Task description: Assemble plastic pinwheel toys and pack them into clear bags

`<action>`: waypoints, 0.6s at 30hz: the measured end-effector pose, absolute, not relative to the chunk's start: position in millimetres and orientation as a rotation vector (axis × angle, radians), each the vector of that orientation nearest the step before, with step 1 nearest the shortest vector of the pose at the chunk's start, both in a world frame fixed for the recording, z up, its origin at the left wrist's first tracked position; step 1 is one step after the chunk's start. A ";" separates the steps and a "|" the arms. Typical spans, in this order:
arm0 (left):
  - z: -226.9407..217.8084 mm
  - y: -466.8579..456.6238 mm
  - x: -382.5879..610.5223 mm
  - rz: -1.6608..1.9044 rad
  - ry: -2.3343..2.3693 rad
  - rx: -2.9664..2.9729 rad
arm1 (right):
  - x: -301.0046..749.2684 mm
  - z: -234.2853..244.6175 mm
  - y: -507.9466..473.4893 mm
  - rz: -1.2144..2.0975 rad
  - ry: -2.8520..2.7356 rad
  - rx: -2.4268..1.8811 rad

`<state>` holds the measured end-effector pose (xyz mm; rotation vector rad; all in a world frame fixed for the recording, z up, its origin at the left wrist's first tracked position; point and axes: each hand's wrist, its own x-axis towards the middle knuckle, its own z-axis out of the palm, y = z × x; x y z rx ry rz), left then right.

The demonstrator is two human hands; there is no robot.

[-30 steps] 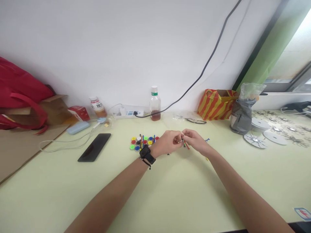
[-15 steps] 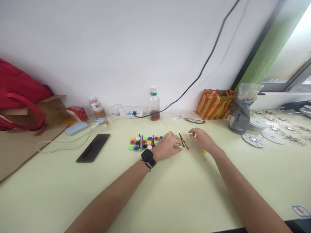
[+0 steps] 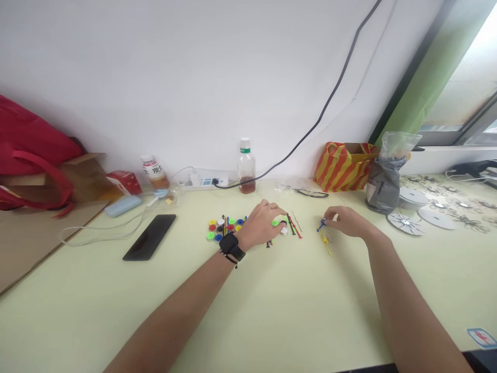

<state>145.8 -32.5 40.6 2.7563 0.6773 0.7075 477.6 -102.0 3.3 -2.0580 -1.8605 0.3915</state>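
Note:
My left hand, with a black watch on its wrist, is low over the right part of a group of small coloured discs. Its thumb and index finger are apart, with a green disc between them. At the thumb tip are a black disc and a white disc. My right hand pinches a small blue plastic stick just above a yellow stick lying on the table. Between the hands lie several thin sticks, a red one among them.
A black phone lies left of the discs. Behind them stand a bottle and a power strip. Glasses, a striped bag, a grey bag and white round plates are at the back right.
My right hand has moved right, from beside the thin sticks to above the yellow stick, and the blue stick now shows in its fingers. My left hand has shifted slightly left.

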 end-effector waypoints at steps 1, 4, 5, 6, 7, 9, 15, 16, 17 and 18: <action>43.2 -31.1 144.5 0.722 0.682 2.747 | 479.3 0.8 -101.8 0.374 -1.832 -2.066; 48.6 -27.5 140.6 0.797 0.690 2.707 | 482.6 -2.5 -101.9 0.255 -1.756 -2.092; 50.0 -26.7 139.6 0.823 0.691 2.688 | 481.8 -1.5 -101.8 0.192 -1.736 -2.091; 51.2 -26.3 138.8 0.841 0.691 2.666 | 479.6 0.6 -101.4 0.121 -1.713 -2.080; 52.4 -26.2 138.5 0.849 0.691 2.640 | 475.7 3.7 -100.6 0.044 -1.679 -2.059; 54.4 -27.3 139.2 0.835 0.679 2.583 | 461.8 12.0 -98.4 -0.111 -1.587 -1.989; 53.1 -35.8 149.1 0.770 0.620 2.359 | 377.0 31.7 -95.2 -0.141 -1.503 -1.588; 52.0 -36.8 150.6 0.798 0.611 2.333 | 361.5 32.6 -96.4 -0.054 -1.531 -1.530; 51.0 -37.5 151.8 0.832 0.593 2.326 | 347.4 33.0 -98.1 0.040 -1.553 -1.490; 50.4 -37.7 152.5 0.868 0.571 2.339 | 335.3 33.1 -100.1 0.132 -1.559 -1.458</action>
